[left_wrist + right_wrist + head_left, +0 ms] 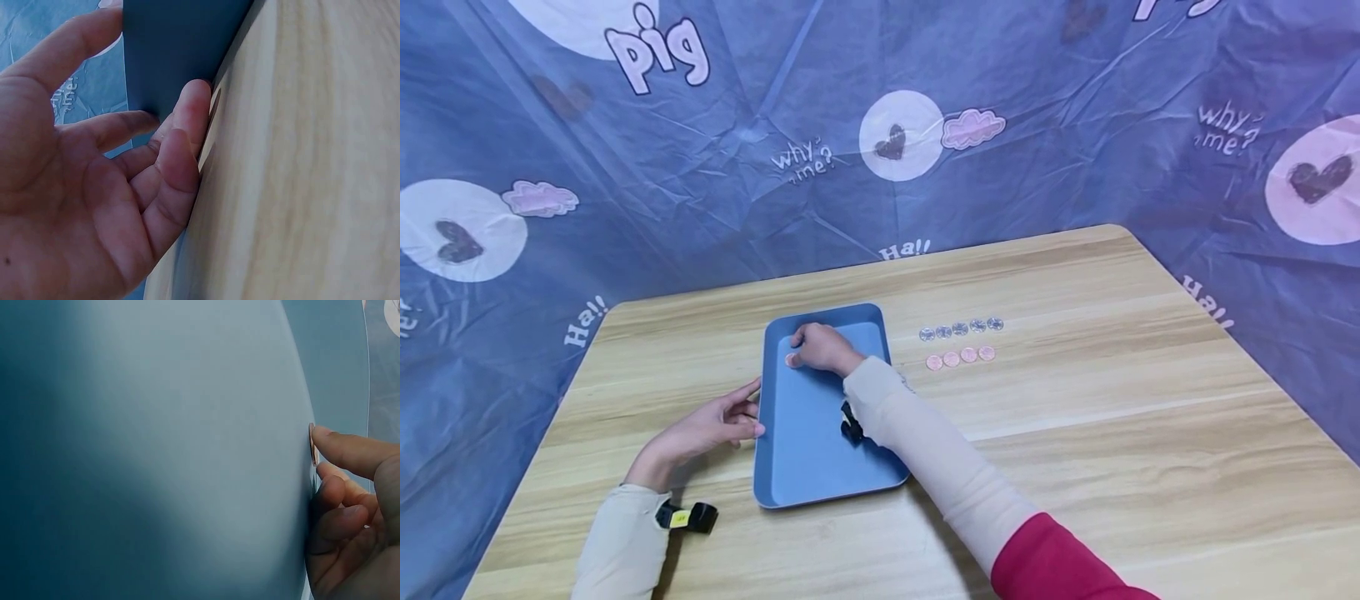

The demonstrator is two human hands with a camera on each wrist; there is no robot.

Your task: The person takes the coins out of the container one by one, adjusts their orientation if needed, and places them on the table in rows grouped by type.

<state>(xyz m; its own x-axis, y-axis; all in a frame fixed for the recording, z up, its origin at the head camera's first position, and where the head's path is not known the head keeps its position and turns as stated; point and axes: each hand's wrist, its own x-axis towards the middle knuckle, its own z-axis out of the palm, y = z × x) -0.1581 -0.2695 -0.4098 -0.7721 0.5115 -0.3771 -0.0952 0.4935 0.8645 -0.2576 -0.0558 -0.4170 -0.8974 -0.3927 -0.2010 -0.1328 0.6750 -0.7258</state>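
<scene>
A blue rectangular tray (808, 450) lies on the wooden table. Inside it, towards the far end, my right hand (822, 348) pinches a copper-coloured coin (313, 444) between thumb and fingertip, close to the tray's bottom. The head view does not show this coin clearly. Against the tray's left outer wall rests my left hand (718, 423), thumb and index finger extended to the wall. Its other fingers (169, 181) bend loosely beside the tabletop in the left wrist view and hold nothing.
Right of the tray lies a row of several silver coins (960, 329), with a row of several copper-coloured coins (968, 355) nearer me. The wooden table (1075, 417) ends at a blue printed cloth (737, 167) behind it. Each wrist carries a black strap device (702, 517).
</scene>
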